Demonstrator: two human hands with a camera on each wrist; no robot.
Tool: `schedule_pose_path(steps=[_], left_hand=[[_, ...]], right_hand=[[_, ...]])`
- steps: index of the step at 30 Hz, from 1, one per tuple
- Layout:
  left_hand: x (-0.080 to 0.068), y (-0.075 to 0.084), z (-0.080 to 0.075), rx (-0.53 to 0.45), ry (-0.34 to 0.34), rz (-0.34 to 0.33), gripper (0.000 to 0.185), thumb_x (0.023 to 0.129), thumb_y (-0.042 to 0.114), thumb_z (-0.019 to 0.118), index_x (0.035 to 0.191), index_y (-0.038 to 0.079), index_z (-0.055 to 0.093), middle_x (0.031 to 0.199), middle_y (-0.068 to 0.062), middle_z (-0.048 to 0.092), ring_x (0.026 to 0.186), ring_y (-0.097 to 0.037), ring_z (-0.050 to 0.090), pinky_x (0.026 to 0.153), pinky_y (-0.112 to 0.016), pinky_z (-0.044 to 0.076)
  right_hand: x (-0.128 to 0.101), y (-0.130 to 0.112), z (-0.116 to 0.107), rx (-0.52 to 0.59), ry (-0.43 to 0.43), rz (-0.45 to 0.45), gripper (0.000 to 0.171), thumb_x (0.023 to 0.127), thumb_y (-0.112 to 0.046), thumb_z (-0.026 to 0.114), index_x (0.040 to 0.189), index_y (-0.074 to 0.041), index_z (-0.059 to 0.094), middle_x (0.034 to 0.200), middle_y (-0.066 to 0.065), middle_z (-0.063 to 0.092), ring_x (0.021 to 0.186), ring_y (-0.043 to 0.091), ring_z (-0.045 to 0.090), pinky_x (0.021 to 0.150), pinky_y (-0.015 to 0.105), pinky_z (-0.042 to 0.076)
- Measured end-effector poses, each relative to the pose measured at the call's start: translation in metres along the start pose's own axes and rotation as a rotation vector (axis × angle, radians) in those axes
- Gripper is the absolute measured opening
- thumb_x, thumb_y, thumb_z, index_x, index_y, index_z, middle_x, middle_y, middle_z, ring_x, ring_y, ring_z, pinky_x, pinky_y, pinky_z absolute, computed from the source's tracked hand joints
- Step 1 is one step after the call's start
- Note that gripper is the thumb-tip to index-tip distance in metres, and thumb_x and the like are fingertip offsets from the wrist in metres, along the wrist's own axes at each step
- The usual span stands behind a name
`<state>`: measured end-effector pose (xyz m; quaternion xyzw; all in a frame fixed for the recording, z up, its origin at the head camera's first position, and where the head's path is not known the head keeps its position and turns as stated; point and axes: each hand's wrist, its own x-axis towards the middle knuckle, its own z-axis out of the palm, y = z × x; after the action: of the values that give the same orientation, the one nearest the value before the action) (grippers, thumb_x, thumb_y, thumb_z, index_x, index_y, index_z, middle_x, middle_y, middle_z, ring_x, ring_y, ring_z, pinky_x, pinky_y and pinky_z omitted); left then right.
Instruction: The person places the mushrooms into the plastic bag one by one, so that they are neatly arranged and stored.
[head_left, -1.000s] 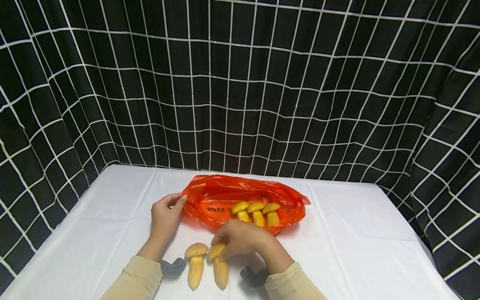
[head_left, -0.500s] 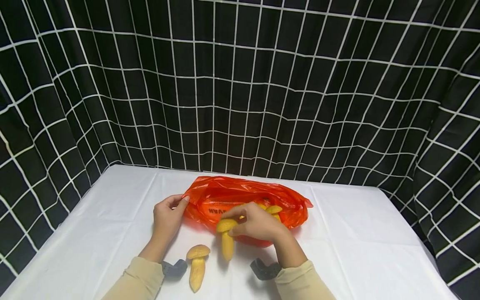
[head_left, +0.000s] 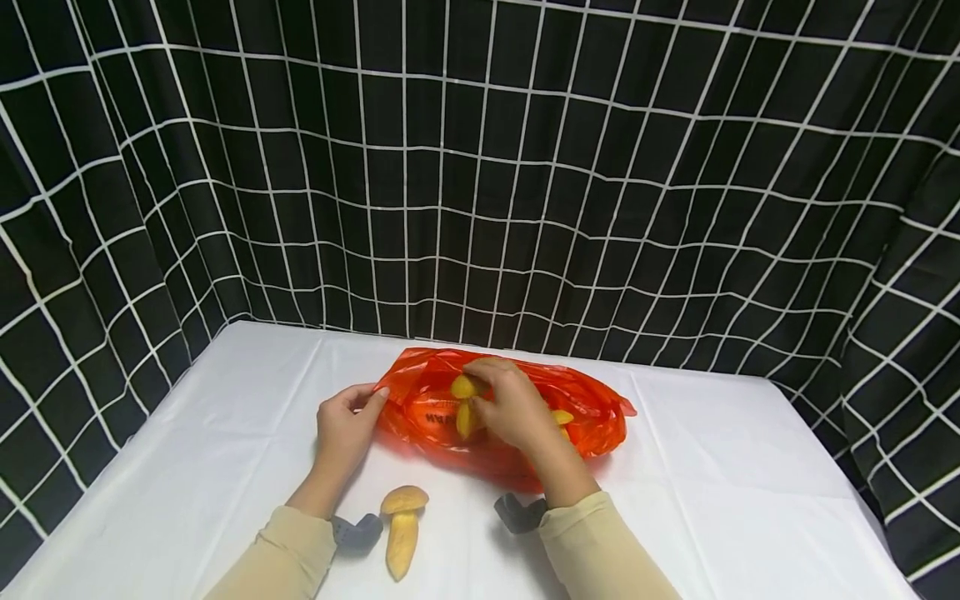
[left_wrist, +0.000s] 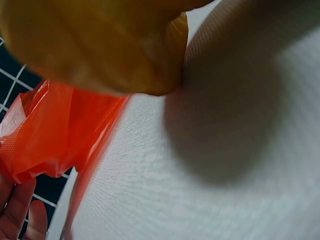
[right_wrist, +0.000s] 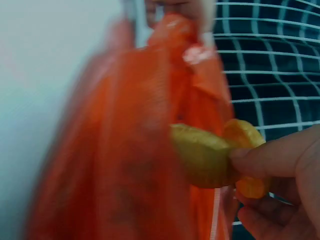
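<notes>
Surface: a white tablecloth (head_left: 712, 467) is covering the table, lying flat with faint fold lines. Its far edge is meeting a black curtain with a white grid (head_left: 525, 167), which is wrapping round the back and both sides.

Item 1: an orange plastic bag (head_left: 585, 404) is lying near the middle of the cloth, toward the far edge, its mouth facing the person. At least one yellow mushroom (head_left: 561, 417) is showing inside it, just past the right hand.

Item 2: the left hand (head_left: 345, 429) is pinching the bag's left rim between thumb and fingers, fingers lightly curled.

Item 3: the right hand (head_left: 513, 408) is hovering over the bag's opening, gripping a yellow toy mushroom (head_left: 463, 400) by its cap between thumb and fingertips; its stem is hanging down in front of the orange plastic. The right wrist view is showing the pinch close up, blurred.

Item 4: a second loose mushroom (head_left: 402, 525) is lying on the cloth near the front edge, between the two beige sleeves (head_left: 592, 550), cap pointing away from the person.

Open room: bare cloth is stretching wide to the right of the bag and to the left of the left hand; the bag is sitting well apart from both side edges.
</notes>
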<state>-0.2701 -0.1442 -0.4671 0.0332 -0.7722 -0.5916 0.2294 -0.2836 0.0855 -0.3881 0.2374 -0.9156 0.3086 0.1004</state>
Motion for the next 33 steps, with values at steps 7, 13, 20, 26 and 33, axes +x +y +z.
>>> schedule_pose_path(steps=[7, 13, 20, 26, 33], left_hand=[[0.001, 0.001, 0.001, 0.004, -0.011, 0.003, 0.022, 0.091, 0.021, 0.071, 0.102, 0.003, 0.075, 0.092, -0.012, 0.074, 0.082, -0.021, 0.063, 0.064, -0.014, 0.052], [0.001, 0.001, 0.001, 0.017, -0.004, 0.007, 0.022, 0.091, 0.022, 0.071, 0.102, 0.004, 0.076, 0.091, -0.012, 0.074, 0.082, -0.020, 0.063, 0.064, -0.014, 0.052], [0.002, 0.001, 0.001, 0.013, -0.004, -0.001, 0.022, 0.091, 0.022, 0.071, 0.102, 0.004, 0.076, 0.090, -0.011, 0.074, 0.082, -0.020, 0.062, 0.064, -0.014, 0.052], [0.003, 0.002, 0.001, 0.016, 0.002, -0.001, 0.022, 0.091, 0.022, 0.071, 0.101, 0.004, 0.076, 0.090, -0.012, 0.074, 0.082, -0.021, 0.063, 0.063, -0.014, 0.052], [0.002, -0.002, 0.003, 0.007, -0.006, -0.016, 0.022, 0.090, 0.022, 0.072, 0.102, 0.004, 0.076, 0.090, -0.011, 0.074, 0.081, -0.020, 0.064, 0.063, -0.015, 0.052]], right_hand=[[0.001, 0.010, 0.018, -0.093, -0.103, -0.009, 0.037, 0.081, 0.004, 0.066, 0.118, -0.002, 0.069, 0.119, 0.011, 0.068, 0.116, 0.030, 0.061, 0.104, 0.041, 0.047], [0.003, 0.013, 0.026, -0.060, -0.165, 0.094, 0.036, 0.085, 0.001, 0.066, 0.120, -0.003, 0.068, 0.118, 0.012, 0.069, 0.110, 0.030, 0.063, 0.100, 0.043, 0.050], [0.005, 0.018, 0.031, -0.096, -0.226, 0.182, 0.034, 0.087, -0.004, 0.069, 0.121, -0.006, 0.070, 0.112, 0.009, 0.071, 0.097, 0.026, 0.064, 0.096, 0.041, 0.053], [0.005, 0.017, 0.031, -0.109, -0.216, 0.185, 0.035, 0.087, -0.005, 0.068, 0.122, -0.008, 0.070, 0.112, 0.008, 0.071, 0.098, 0.026, 0.065, 0.096, 0.041, 0.053], [0.002, 0.017, 0.029, -0.113, -0.241, 0.227, 0.038, 0.089, -0.009, 0.068, 0.127, -0.010, 0.066, 0.119, 0.009, 0.069, 0.111, 0.031, 0.062, 0.106, 0.046, 0.046]])
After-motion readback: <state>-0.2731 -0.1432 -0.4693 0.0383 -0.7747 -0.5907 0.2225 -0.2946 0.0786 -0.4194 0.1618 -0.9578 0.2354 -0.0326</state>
